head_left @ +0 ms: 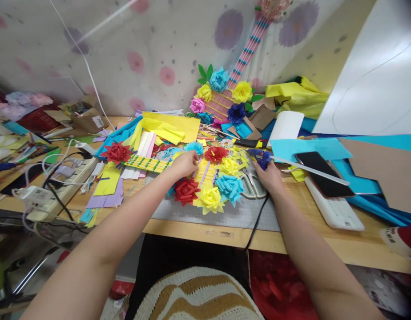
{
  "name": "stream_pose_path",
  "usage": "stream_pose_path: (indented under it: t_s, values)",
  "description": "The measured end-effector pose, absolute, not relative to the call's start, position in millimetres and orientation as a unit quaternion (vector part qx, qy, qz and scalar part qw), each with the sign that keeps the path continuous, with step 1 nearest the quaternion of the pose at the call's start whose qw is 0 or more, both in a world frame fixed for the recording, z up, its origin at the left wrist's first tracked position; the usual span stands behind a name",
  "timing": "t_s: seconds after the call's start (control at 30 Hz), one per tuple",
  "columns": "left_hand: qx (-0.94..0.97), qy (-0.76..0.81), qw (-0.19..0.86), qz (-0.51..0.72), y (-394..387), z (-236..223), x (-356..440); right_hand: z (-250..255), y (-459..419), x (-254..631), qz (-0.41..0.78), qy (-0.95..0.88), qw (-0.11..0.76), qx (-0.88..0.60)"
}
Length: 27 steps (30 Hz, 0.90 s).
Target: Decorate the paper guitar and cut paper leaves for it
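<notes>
A yellow paper guitar (148,163) lies on the grey cutting mat (188,219), ringed with red, yellow and blue paper flowers. My left hand (186,163) is over the guitar's body, thumb and fingers curled together; whatever they pinch is hidden. To the right, my right hand (269,176) is closed around a blue hot glue gun (259,156), and a long clear glue stick (310,169) sticks out from its back. Scissors (254,184) with grey handles rest on the mat between the flowers and my right hand.
Behind stands a pink guitar (247,55) with paper flowers. A phone (324,173) lies on a white box (335,204) at right. Power strips (63,189) and tangled cables occupy the left. Paper sheets and scraps lie around; a black cord (258,222) hangs over the table's front edge.
</notes>
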<state>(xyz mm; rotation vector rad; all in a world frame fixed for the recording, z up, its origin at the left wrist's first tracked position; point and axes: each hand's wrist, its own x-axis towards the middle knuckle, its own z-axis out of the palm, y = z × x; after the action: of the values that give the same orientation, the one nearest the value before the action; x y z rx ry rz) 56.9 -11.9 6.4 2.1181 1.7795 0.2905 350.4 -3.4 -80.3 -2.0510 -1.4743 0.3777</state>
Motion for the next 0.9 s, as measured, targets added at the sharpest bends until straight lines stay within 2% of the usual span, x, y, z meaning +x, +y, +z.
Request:
stream_pose_path:
  t_s: [0.17, 0.3, 0.43, 0.57, 0.7, 0.9]
  values:
    - [0.739, 0.628, 0.192, 0.153, -11.9, 8.4, 53.6, -82.1, -2.0, 351.2, 0.139, -0.558, 0.310, -0.757]
    - [0.698, 0.633, 0.250, 0.220, -11.8, 5.7, 49.1, -81.9, -2.8, 351.2, 0.147, -0.549, 0.310, -0.762]
    - [0.640, 0.637, 0.308, 0.300, -20.2, -0.2, 47.8, -74.2, -3.4, 353.0, 0.147, -0.541, 0.379, -0.736]
    - [0.618, 0.655, 0.276, 0.335, -33.0, -3.9, 49.5, -47.5, -9.2, 348.1, 0.240, -0.570, 0.443, -0.649]
    - [0.606, 0.677, 0.260, 0.327, -38.3, -4.5, 51.5, -12.4, -20.5, 329.6, 0.310, -0.686, 0.363, -0.549]
    - [0.594, 0.676, 0.284, 0.331, -36.1, -1.8, 50.0, 9.6, -22.7, 297.7, 0.265, -0.795, 0.274, -0.472]
